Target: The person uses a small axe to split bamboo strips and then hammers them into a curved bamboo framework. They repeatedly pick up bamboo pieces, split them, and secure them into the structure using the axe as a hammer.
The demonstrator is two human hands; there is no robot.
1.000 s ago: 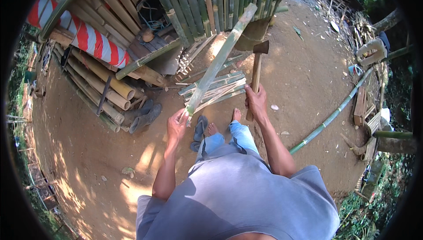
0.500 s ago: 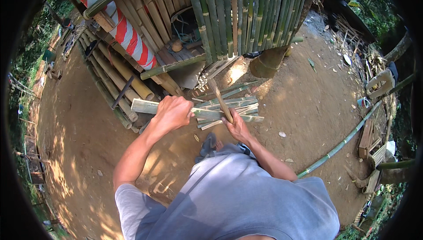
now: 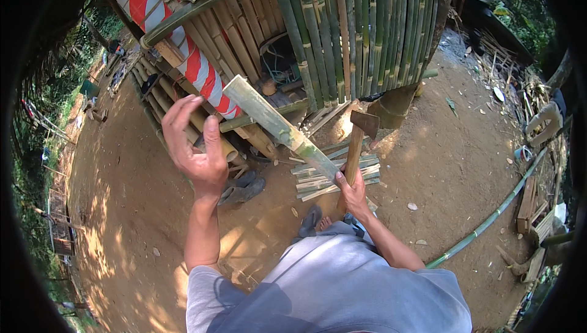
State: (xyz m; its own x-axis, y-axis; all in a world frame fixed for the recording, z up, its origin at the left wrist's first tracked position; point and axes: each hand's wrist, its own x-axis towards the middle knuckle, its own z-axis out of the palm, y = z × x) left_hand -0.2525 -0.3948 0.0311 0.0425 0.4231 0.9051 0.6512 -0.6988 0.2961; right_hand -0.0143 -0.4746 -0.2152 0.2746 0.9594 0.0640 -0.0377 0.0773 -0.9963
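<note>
In my right hand (image 3: pixel 354 196) are two things: a hatchet (image 3: pixel 354 153) with a wooden handle and dark metal head, and the lower end of a split bamboo slat (image 3: pixel 276 127). The hatchet stands head up, while the slat slants up to the left, its wide end raised. My left hand (image 3: pixel 197 149) is open beside the slat's raised end, fingers spread and touching nothing. Below the slat a pile of split bamboo strips (image 3: pixel 337 174) lies on the dirt, partly hidden by the right hand and the tools.
Ahead stands a bamboo-slatted structure (image 3: pixel 367 33) with a red-and-white wrapped post (image 3: pixel 199 67). Bamboo poles (image 3: pixel 156 97) lie at the left. Dark footwear (image 3: pixel 243 190) sits beneath my left hand. A long green bamboo pole (image 3: pixel 483 223) and scrap wood lie at the right.
My left hand has let go of the slat and opened, moving up and left. The slat's far end has swung upward. The hatchet has turned so its head shows beyond the right hand.
</note>
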